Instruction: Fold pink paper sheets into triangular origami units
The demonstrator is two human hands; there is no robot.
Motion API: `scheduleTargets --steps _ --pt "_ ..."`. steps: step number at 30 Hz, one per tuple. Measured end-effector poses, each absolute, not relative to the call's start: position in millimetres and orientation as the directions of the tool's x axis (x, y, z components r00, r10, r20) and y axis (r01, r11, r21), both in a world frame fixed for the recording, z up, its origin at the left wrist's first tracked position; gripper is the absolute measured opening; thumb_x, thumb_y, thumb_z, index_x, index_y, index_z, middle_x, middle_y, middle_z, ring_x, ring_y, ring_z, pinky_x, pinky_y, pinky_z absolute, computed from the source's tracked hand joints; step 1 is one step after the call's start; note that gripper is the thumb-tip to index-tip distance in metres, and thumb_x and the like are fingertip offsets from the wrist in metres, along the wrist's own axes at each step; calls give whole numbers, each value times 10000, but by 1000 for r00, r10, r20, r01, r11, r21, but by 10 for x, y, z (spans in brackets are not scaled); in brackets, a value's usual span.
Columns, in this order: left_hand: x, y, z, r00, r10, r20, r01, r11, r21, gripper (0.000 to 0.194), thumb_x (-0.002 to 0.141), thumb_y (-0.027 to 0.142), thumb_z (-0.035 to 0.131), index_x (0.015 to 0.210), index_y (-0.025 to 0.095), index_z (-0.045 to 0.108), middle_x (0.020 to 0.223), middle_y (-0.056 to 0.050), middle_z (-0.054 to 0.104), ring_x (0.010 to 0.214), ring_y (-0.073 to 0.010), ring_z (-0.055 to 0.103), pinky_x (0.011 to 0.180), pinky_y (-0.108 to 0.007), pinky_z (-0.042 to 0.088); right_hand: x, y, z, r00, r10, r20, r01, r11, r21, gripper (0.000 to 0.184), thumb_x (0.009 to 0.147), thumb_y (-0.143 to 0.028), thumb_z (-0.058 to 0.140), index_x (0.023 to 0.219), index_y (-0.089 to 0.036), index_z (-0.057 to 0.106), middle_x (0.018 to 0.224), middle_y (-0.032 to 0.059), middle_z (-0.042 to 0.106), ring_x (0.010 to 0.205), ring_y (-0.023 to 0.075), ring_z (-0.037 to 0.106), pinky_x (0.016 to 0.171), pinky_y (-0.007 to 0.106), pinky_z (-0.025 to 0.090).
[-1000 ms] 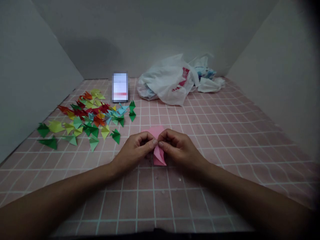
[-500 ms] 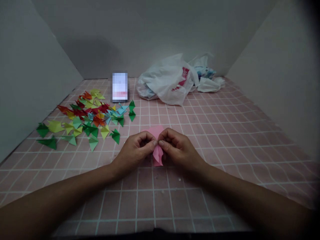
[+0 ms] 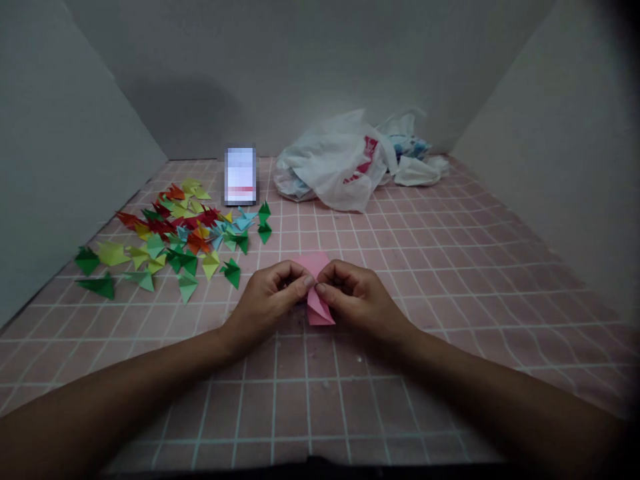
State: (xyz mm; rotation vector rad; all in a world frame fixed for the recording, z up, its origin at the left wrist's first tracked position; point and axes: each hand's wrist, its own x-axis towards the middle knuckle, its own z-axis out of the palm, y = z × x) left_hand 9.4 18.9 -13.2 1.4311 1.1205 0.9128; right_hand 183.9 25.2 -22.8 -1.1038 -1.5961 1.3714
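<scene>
A partly folded sheet of pink origami paper [image 3: 319, 312] is between my hands at the middle of the table. My left hand [image 3: 277, 291] pinches its left side with thumb and forefinger. From the other side my right hand [image 3: 356, 295] pinches it, the two thumbs nearly meeting at the paper's centre. One part of the paper shows flat beyond my fingers; a folded flap juts toward me below the thumbs. My fingertips hide the middle of the paper.
Several folded paper cranes [image 3: 183, 260] in green, yellow, red, orange and blue lie at the left. Behind them stands a phone [image 3: 240, 177] with a blurred screen. White plastic bags [image 3: 333, 163] sit by the back wall. Pink checked cloth [image 3: 450, 280] covers the table.
The pink flap below my thumbs has opened out and swung right, with its lower edge now wider. Both hands stay in nearly the same place, still pinching the paper.
</scene>
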Motion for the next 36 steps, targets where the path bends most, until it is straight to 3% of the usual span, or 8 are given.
scheduleTargets --steps 7,13,19,24,29,36 --pt "97 194 -142 276 960 -39 154 -4 988 159 863 298 613 796 153 612 698 25 553 614 -96 479 575 -230 386 1844 261 -233 -338 939 67 228 150 -962 142 841 -221 568 710 -172 543 668 -17 554 623 114 493 575 264 378" --pt "92 213 -166 253 967 -3 177 -44 983 140 832 275 620 765 153 605 699 17 569 641 -103 500 608 -238 393 1837 246 -255 -397 917 41 150 109 -983 144 862 -246 568 740 -170 565 661 -21 560 599 107 494 556 255 386" --pt "86 233 -169 262 965 -18 218 -41 975 128 827 269 614 771 154 617 704 12 581 649 -109 508 619 -245 403 1856 252 -248 -353 934 48 193 123 -973 157 861 -237 579 718 -171 565 649 -18 554 590 107 487 545 254 373" --pt "91 223 -172 199 980 13 244 -62 968 108 816 260 598 769 163 606 706 8 591 644 -114 519 617 -251 413 1865 257 -236 -362 932 -18 40 -3 -999 206 922 -308 545 763 -178 562 607 -27 557 542 103 504 537 252 389" --pt "105 212 -177 161 986 39 248 -79 965 124 807 287 605 777 167 596 696 7 590 616 -120 534 586 -256 426 1843 257 -245 -409 904 -126 -117 -189 -975 210 875 -345 630 769 -192 533 583 -46 552 493 101 523 507 242 424" --pt "109 185 -190 158 982 102 292 -145 946 130 826 286 605 774 167 604 693 5 593 623 -121 542 590 -251 434 1839 247 -234 -444 882 -156 -146 -243 -959 187 836 -325 672 793 -192 547 583 -50 549 482 85 504 491 226 429"
